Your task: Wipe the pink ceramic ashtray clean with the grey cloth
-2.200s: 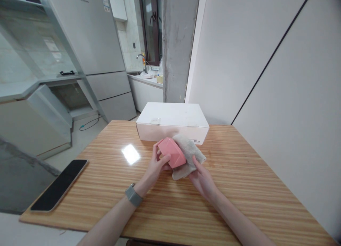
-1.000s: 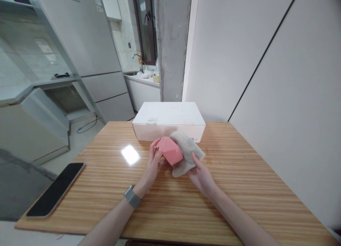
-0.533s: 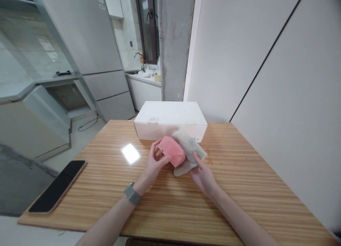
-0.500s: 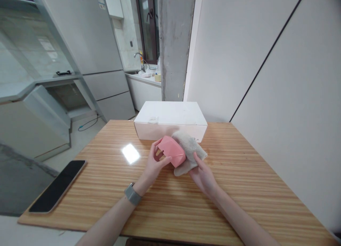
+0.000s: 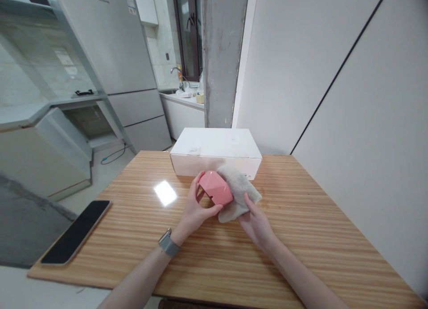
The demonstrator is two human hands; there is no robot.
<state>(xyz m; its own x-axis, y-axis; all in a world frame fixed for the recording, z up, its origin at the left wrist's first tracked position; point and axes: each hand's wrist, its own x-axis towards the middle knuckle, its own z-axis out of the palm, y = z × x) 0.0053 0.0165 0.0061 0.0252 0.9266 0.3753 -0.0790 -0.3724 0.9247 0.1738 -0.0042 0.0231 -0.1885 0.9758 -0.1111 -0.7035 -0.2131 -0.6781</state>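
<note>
My left hand [image 5: 197, 206] grips a glossy pink plastic piece [image 5: 216, 187], shaped like a small faceted bowl or cover with a notch in its rim. Thumb and fingers hold it by opposite edges, tilted above the table. In my right hand [image 5: 256, 220] is a grey cloth [image 5: 238, 191], pinched under the thumb, its fingers mostly hidden beneath. The cloth lies against the right side of the pink piece. I cannot tell what exact kind of object the pink piece is.
A white cardboard box [image 5: 216, 144] stands behind my hands on the wood-grain table [image 5: 317, 237]. A black-screened phone or tablet [image 5: 78, 231] lies at the table's left edge. Beyond are a fridge [image 5: 103, 41], a sink counter and, at right, a white wall [image 5: 334, 32].
My left hand has turned the pink piece, so its notched rim now faces down toward me, and the thumb has shifted lower. The cloth stays beside it in my right hand.
</note>
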